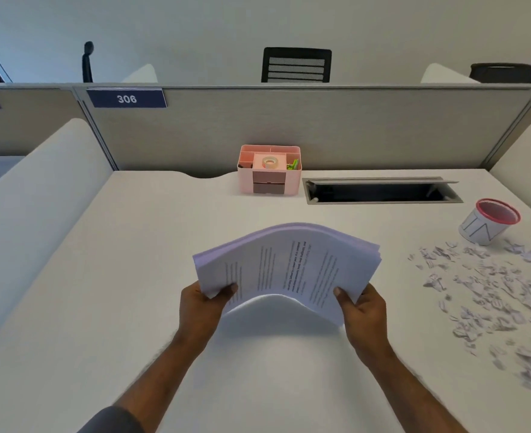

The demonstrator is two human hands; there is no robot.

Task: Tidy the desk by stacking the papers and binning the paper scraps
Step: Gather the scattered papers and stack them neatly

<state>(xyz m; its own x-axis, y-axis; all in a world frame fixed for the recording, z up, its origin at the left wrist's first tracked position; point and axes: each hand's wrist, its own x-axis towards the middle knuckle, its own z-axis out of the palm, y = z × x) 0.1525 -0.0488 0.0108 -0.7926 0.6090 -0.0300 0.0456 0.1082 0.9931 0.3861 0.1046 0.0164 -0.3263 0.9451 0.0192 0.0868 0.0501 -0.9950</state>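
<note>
A person stands at a white desk (pixel 132 245) and holds a stack of printed papers (pixel 289 267) up above it with both hands. The left hand (pixel 201 310) grips the near left corner of the stack, with the thumb on top and the fingers curled under. The right hand (pixel 364 310) grips the near right corner the same way. The stack bends up in the middle like a little hill, and its near edge sags between the two hands. The sheets have lines of black print on them, too blurry to read. The papers do not touch the desk.

To the right, lots of small paper scraps (pixel 492 301) lie spread over the desk. Just behind them a small bin (pixel 489 225) with a red mesh rim and a white paper wrap stands tilted. It is well apart from the hands.

At the back of the desk sits a pink organizer (pixel 268 179) with a roll of tape (pixel 269 163) on top and something green in one side slot. Just beside it on the right is a long dark cable slot (pixel 379 192) cut into the desk. A grey divider wall (pixel 320 129) stands behind, with a blue tag (pixel 126 98) that says 306. A black chair (pixel 296 65) shows over the wall.
</note>
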